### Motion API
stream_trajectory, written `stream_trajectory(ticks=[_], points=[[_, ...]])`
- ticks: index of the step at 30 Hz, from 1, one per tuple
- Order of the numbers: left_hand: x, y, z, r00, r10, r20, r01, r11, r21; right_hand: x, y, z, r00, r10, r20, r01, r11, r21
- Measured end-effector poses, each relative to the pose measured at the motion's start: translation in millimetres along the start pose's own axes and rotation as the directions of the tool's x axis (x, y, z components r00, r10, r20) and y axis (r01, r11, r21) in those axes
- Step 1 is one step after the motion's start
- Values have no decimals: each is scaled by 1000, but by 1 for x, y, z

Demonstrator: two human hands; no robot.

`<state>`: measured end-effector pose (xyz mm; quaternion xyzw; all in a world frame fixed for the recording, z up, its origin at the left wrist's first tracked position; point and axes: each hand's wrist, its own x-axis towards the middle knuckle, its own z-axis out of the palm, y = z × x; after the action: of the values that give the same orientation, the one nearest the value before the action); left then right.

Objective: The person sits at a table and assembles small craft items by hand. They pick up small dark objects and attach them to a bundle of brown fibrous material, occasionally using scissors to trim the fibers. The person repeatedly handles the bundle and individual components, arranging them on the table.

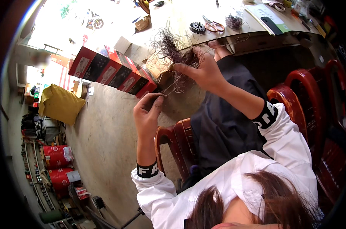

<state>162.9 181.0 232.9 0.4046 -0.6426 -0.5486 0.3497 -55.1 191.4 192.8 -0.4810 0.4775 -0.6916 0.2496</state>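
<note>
A tangled bundle of thin, dark wire (172, 46) sticks out in loose loops in front of me. My right hand (199, 70) is closed around its near side, the thumb pressed against the strands. Lower and to the left, my left hand (148, 108) pinches a thin wire strand between thumb and forefinger. That strand runs up toward the bundle. Further fine ends trail down between my two hands.
Red and black boxes (112, 70) stand in a row left of the bundle. The table (177, 15) ahead carries scissors (213, 26), a black slotted disc (197, 28), a coil of wire (234, 21) and a phone (270, 25). Red-brown wooden chairs (295, 103) stand at my right.
</note>
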Motion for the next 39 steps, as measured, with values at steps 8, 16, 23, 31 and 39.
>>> stream_trajectory(ticks=[8,16,23,31,39], points=[[-1,7,1,999,-33,-3,33,999,37,2,0,1,988,-136,-72,114,963,-242],[-2,5,5,993,-101,61,109,983,-147,-4,-18,6,910,-409,-63,330,810,-485],[6,-1,2,996,-58,74,82,919,-387,-8,-18,8,921,-389,16,342,789,-510],[7,-6,-13,842,-128,524,168,985,-28,6,3,8,988,-156,-18,140,925,-352],[13,-11,-24,868,84,490,100,936,-337,18,20,0,985,120,121,-102,984,-145]])
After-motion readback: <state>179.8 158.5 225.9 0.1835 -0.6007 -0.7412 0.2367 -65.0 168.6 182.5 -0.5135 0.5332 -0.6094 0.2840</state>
